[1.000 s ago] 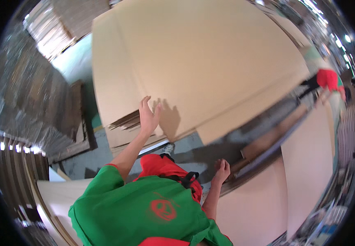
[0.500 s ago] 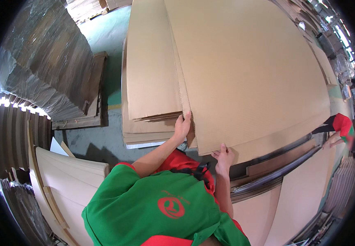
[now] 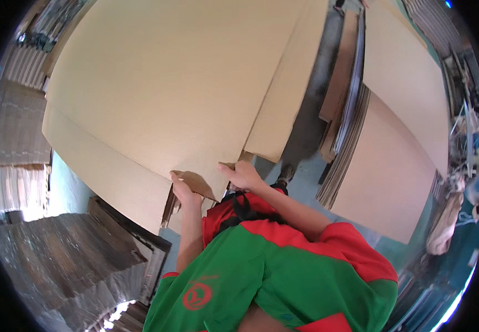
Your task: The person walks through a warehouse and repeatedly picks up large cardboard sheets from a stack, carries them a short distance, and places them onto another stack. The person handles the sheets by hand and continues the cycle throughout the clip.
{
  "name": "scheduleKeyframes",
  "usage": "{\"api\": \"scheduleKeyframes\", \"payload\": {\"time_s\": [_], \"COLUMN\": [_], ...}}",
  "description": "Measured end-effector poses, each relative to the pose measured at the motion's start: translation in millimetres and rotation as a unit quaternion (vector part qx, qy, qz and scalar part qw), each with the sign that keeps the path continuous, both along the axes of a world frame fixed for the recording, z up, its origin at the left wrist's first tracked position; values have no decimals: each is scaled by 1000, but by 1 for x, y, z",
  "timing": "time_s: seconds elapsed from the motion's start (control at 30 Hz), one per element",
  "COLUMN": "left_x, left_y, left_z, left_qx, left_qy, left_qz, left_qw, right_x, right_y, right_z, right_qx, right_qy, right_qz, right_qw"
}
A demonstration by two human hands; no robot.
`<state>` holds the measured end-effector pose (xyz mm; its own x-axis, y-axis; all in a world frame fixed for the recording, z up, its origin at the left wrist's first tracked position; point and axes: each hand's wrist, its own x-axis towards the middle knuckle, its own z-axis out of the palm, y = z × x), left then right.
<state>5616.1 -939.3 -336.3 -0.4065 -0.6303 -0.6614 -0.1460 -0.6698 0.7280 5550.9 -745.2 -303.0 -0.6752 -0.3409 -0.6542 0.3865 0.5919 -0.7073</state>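
A large tan corrugated cardboard sheet (image 3: 162, 83) spreads in front of me, on top of other sheets. My left hand (image 3: 186, 191) grips its near edge, thumb on top and fingers tucked under. Close by on the right, my right hand (image 3: 243, 174) is closed on the same edge, its thumb also on top. Between the hands the edge bows up slightly. A lower cardboard sheet (image 3: 107, 171) sticks out on the left, and another cardboard strip (image 3: 284, 83) shows along the right side. The fingers beneath the cardboard are hidden.
A stack of pale sheets (image 3: 380, 149) stands to the right, beside long brown boards (image 3: 342, 66). At lower left is a plastic-wrapped stack (image 3: 62, 249) on a pallet. My shoe (image 3: 287, 172) shows on the grey floor. Part of another person (image 3: 339, 8) appears at the top.
My view and body have turned to the right. The hands have come closer together on the near edge, and the big sheet now lies further left in view.
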Motion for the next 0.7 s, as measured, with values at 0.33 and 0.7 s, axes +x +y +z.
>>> {"api": "scheduleKeyframes", "payload": {"time_s": [0.33, 0.7], "left_x": [2, -117], "left_y": [-32, 9], "left_z": [205, 54], "left_qx": [-80, -80], "left_qy": [114, 81], "left_qz": [-162, -279], "left_qw": [977, 953], "right_x": [20, -105], "right_y": [-2, 3], "right_z": [138, 5], "right_qx": [-350, -206], "right_qy": [57, 186], "right_qz": [-108, -447], "right_qw": [929, 850]}}
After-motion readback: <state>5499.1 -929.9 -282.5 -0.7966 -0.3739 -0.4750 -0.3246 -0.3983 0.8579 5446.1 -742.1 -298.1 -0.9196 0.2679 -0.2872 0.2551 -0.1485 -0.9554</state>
